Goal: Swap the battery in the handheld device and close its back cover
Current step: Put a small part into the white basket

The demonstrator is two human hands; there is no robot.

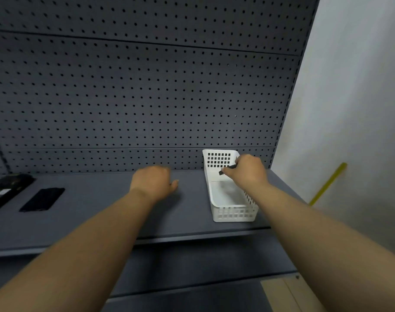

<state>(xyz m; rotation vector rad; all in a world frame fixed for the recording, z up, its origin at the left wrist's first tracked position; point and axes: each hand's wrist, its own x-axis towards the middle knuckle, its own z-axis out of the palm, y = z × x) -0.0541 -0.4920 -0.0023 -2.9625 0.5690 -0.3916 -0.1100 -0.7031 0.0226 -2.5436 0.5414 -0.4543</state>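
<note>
A dark handheld device lies at the far left of the grey shelf, partly cut off by the frame edge. Just right of it rests a flat black piece, either its back cover or a battery; I cannot tell which. My right hand hovers over the white perforated basket and grips a small dark object that pokes out between the fingers. My left hand is a loose fist above the middle of the shelf, holding nothing that I can see.
A grey pegboard rises behind the shelf. A pale wall with a yellow strip stands to the right. Lower shelf edges and a beige panel sit below.
</note>
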